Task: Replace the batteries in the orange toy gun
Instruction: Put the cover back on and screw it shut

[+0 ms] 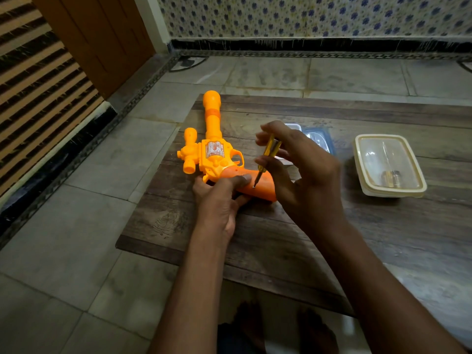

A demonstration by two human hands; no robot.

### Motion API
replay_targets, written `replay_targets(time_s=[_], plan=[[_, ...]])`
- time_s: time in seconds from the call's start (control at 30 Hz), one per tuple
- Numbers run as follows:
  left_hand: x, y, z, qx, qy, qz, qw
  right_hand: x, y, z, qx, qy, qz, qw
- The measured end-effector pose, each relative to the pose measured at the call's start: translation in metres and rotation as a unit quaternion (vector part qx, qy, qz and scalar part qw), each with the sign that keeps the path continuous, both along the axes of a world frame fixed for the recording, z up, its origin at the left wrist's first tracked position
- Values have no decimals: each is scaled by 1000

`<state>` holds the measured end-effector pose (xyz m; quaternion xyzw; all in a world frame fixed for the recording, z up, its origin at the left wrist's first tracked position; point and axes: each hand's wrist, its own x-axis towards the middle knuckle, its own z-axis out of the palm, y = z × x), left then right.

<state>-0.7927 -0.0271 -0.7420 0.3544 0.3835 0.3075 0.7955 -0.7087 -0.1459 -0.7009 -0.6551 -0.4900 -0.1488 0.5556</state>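
Observation:
The orange toy gun lies flat on a low wooden table, barrel pointing away from me. My left hand grips its darker orange handle, thumb pressed on top. My right hand pinches a small yellow-handled screwdriver and holds it nearly upright. The screwdriver's tip sits on a screw in the handle's side, near the butt.
A lidded clear plastic box with small items inside stands on the table to the right. Behind my right hand lie a clear tray and a white object, mostly hidden. Tiled floor surrounds the table; my feet show below its near edge.

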Motion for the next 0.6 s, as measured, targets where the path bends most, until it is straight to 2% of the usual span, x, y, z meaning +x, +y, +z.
replay_targets(time_s=[0.1,0.23,0.33,0.5,0.6], plan=[[0,-1,1,3,9,-1,1000,2,-1,2,-4,31,27,999],[0,-3,4,-3,12,-6,1000,1,3,3,-12,-4,-20,1000],[-1,-3,4,-7,8,-6,1000,0,4,5,-8,-25,-18,999],[0,-1,2,-6,11,-2,1000,4,1,6,11,52,53,997],[1,-1,2,-8,11,0,1000,7,2,3,-2,29,-2,1000]])
